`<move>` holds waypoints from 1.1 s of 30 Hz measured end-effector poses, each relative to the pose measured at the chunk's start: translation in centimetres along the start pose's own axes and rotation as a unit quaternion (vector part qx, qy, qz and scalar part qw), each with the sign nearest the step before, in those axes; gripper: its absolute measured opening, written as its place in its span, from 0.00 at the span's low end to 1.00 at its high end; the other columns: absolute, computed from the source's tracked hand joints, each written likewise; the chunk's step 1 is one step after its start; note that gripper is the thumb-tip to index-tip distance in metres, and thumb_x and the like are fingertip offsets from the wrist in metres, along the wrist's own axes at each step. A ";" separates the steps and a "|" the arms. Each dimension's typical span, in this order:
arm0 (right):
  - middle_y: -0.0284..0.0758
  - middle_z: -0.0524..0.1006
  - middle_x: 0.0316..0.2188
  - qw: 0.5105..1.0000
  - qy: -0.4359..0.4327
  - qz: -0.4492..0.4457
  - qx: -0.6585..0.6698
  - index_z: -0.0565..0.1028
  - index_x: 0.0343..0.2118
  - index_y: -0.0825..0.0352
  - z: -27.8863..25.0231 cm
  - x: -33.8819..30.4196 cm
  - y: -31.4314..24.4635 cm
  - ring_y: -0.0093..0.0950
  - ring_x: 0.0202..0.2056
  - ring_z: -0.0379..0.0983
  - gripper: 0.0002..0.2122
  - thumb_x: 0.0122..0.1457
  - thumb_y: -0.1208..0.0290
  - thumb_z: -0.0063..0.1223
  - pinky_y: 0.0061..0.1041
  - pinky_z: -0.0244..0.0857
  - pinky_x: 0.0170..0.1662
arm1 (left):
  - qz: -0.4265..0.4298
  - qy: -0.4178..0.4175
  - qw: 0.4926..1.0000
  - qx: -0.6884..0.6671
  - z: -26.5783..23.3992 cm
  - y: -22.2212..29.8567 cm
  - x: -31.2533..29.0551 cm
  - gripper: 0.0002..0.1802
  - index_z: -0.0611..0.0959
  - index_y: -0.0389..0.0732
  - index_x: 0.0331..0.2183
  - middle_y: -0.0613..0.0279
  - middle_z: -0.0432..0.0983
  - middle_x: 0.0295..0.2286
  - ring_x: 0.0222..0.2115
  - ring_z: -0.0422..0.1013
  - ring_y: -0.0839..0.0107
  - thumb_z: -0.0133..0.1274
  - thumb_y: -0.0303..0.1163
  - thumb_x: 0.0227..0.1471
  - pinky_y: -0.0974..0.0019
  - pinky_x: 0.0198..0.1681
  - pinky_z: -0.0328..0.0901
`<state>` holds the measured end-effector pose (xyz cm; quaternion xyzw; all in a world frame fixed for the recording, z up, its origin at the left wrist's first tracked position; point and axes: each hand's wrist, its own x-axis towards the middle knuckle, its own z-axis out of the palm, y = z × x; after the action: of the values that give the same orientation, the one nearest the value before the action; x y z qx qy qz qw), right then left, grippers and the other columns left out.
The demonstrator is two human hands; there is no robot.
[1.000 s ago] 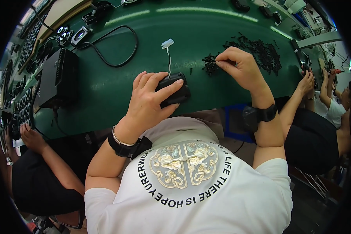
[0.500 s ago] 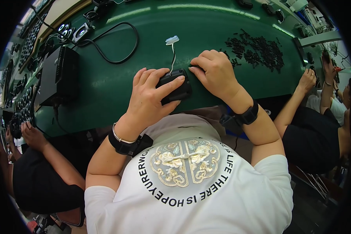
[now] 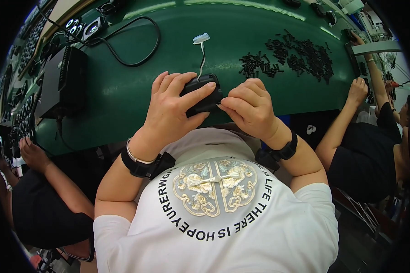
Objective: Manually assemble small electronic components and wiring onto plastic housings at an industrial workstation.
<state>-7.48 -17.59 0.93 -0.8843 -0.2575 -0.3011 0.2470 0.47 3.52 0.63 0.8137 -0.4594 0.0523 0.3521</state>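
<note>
My left hand (image 3: 171,102) is closed around a small black plastic housing (image 3: 210,100), with fingers on its far and left sides and the thumb along the near edge. Twisted thin wires (image 3: 202,59) rise from its far side to a whitish connector (image 3: 201,39) lying on the table. At the housing's right edge, my right hand (image 3: 250,108) pinches a small black piece between thumb and forefinger; the fingertips hide most of it, and whether it sits in the housing I cannot tell. Beyond my right hand lie many short black stick-like pieces (image 3: 309,57), some in a nearer cluster (image 3: 259,64).
A black box-shaped unit (image 3: 63,84) stands at the left on the green table (image 3: 123,86). A black cable (image 3: 158,38) loops behind it, near a small speaker (image 3: 94,28). Co-workers' hands show at left (image 3: 34,154) and right (image 3: 357,93).
My right hand has come nearer to me, from beyond the housing's far right corner to its right edge. The nearer cluster of black pieces, partly hidden before, now shows. My left hand still holds the housing.
</note>
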 end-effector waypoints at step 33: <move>0.38 0.77 0.30 0.985 -0.051 0.139 0.091 0.76 0.34 0.69 -2.5 2.8 0.2 0.36 0.29 0.75 0.09 0.49 0.83 0.59 0.28 0.69 0.32 | -0.003 0.012 1.000 0.002 0.1 -0.8 -0.4 0.33 0.83 0.58 0.46 0.56 0.73 0.45 0.47 0.68 0.57 0.68 0.34 0.31 0.47 0.58 0.53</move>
<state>-6.47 -18.40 4.48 -0.8994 -0.1703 -0.1937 0.3530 0.81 4.00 -0.01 0.8151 -0.4528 0.0624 0.3560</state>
